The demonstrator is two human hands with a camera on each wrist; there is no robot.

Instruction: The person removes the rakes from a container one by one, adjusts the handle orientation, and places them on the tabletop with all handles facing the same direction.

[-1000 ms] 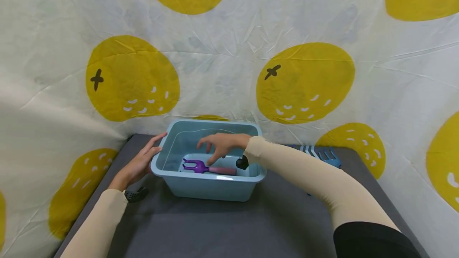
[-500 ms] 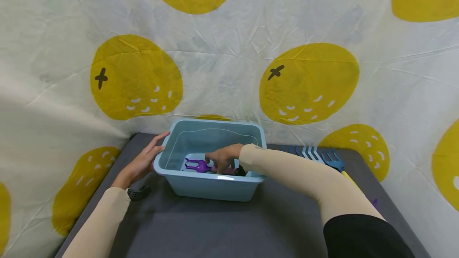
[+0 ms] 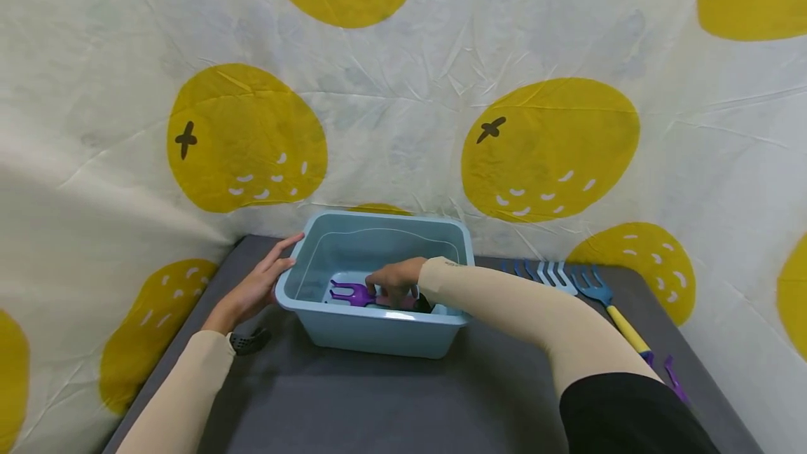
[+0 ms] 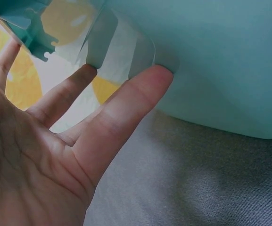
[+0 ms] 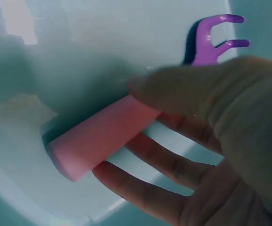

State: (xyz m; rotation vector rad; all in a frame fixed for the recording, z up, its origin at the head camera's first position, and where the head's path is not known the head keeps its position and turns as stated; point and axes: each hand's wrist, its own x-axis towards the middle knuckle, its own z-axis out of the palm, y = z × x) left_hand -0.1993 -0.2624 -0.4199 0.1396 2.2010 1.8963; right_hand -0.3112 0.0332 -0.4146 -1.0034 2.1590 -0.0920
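Observation:
A light blue plastic basin (image 3: 372, 314) stands on the grey table. Inside lies a small garden hand fork (image 3: 358, 295) with purple prongs and a pink handle. My right hand (image 3: 397, 280) reaches in and holds that handle. In the right wrist view, the thumb is on one side of the pink handle (image 5: 100, 136) and several fingertips are on the other; the prongs show beyond the thumb. My left hand (image 3: 257, 289) rests against the basin's left rim. Fingers are spread and nearly straight in the left wrist view, with fingertips (image 4: 159, 77) touching the basin's outer wall.
Toward the back right of the table (image 3: 378, 405) lies a row of blue-pronged tools, one a blue fork (image 3: 593, 288) with a yellow handle (image 3: 627, 330). A purple piece (image 3: 674, 378) lies near the right edge. A patterned cloth (image 3: 403, 125) hangs close behind the basin.
My right hand has lowered into the basin from above the fork and taken hold of its pink handle. The left hand stays at the rim. The view has shifted slightly.

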